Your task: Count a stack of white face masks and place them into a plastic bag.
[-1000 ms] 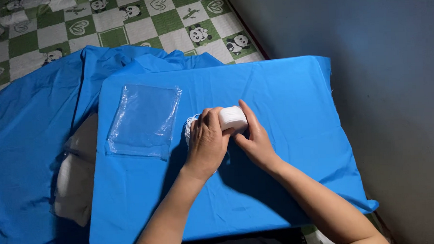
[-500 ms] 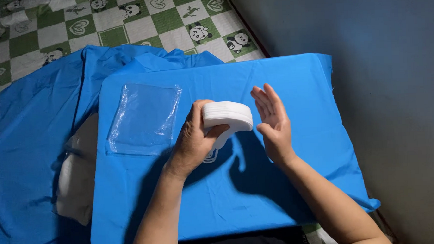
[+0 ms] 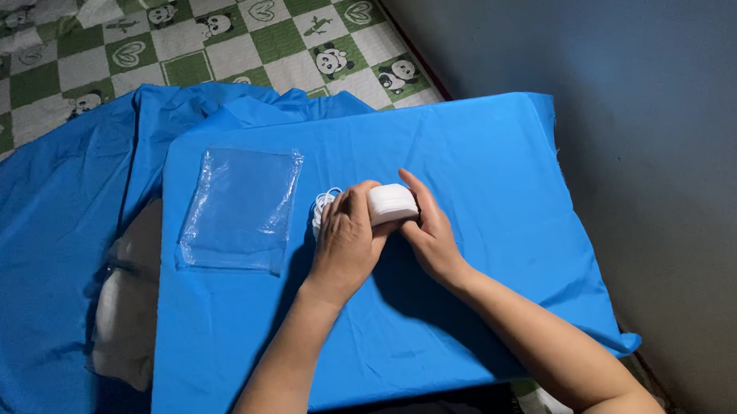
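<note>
A stack of white face masks [image 3: 390, 203] rests on the blue cloth-covered surface [image 3: 481, 170], its thin white ear loops [image 3: 326, 202] spilling out on the left. My left hand [image 3: 347, 240] covers the stack's left part and grips it. My right hand [image 3: 428, 233] presses against its right end, fingers along the side. A clear plastic bag [image 3: 239, 207] lies flat on the cloth to the left of my hands, apart from them.
More blue fabric [image 3: 52, 267] is spread to the left over a pale cushion [image 3: 131, 305]. A green and white checked mat with panda pictures [image 3: 240, 40] lies at the back. A dark grey wall [image 3: 626, 100] runs along the right.
Half a second ago the stack was lifted in my left hand with my right hand open beside it. Now it is back down on the cloth with both hands closed around it.
</note>
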